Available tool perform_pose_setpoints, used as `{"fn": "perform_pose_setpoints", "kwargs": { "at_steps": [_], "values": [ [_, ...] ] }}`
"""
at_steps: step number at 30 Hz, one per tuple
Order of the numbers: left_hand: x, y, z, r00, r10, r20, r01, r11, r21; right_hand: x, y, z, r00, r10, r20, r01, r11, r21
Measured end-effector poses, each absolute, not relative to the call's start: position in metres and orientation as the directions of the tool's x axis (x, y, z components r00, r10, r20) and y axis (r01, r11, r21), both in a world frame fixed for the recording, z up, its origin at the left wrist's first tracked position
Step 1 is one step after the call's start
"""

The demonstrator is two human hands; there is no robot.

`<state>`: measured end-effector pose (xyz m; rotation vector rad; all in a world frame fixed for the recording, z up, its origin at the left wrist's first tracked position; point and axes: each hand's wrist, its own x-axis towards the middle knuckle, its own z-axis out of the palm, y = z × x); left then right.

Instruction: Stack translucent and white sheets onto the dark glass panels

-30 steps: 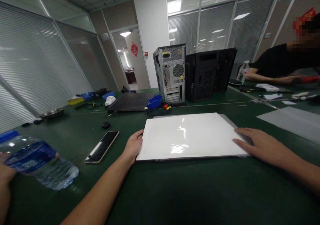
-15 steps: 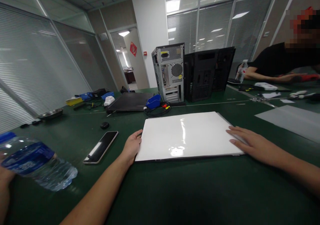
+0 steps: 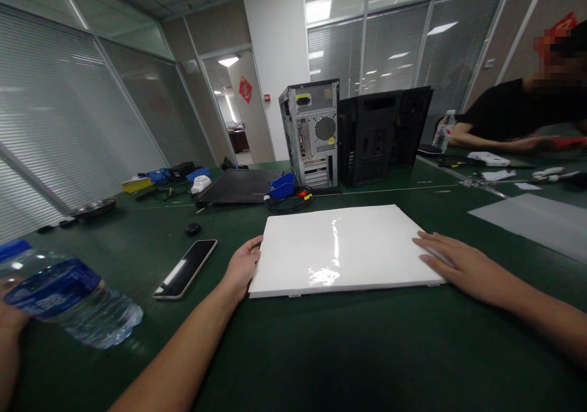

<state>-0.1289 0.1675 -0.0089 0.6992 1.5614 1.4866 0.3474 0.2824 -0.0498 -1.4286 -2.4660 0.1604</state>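
Observation:
A glossy white rectangular panel (image 3: 339,250) lies low over the green table in front of me. Its pale front edge has small tabs along it, and a bright reflection runs down its surface. My left hand (image 3: 243,268) grips the left edge, thumb near the top and the other fingers mostly out of sight. At the right edge, my right hand (image 3: 458,265) rests with its fingers stretched out and apart, their tips touching the panel's border. What lies beneath the panel is hidden.
Left of the panel are a phone (image 3: 186,269) and a small black round object (image 3: 192,229). Another person's hand (image 3: 11,320) is by a water bottle (image 3: 68,296). Behind stand an open computer case (image 3: 316,134) and black cases (image 3: 376,137). A translucent sheet (image 3: 536,222) lies right; a co-worker sits beyond.
The dark rim below the panel's front edge no longer shows; a pale edge with tabs appears there instead. Both hands stay nearly where they were.

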Motion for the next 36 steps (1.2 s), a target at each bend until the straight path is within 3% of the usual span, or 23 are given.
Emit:
{"fn": "perform_pose_setpoints", "kwargs": {
  "at_steps": [20, 28, 33, 36],
  "values": [
    [-0.124, 0.167, -0.003, -0.494, 0.835, -0.241, -0.143, 0.195, 0.970, 0.338, 0.274, -0.042, -0.454, 0.866, 0.211, 0.864, 0.486, -0.133],
    [-0.122, 0.166, -0.001, -0.514, 0.826, -0.230, -0.127, 0.192, 0.973, 0.344, 0.281, -0.037, -0.464, 0.865, 0.193, 0.850, 0.496, -0.178],
    [-0.120, 0.164, 0.002, -0.531, 0.819, -0.218, -0.086, 0.204, 0.975, 0.415, 0.317, -0.034, -0.266, 0.906, 0.330, 0.964, 0.245, 0.105],
    [-0.122, 0.163, 0.000, -0.514, 0.827, -0.226, -0.077, 0.218, 0.973, 0.473, 0.336, -0.041, -0.068, 0.931, 0.358, 0.993, 0.027, 0.117]
  ]
}}
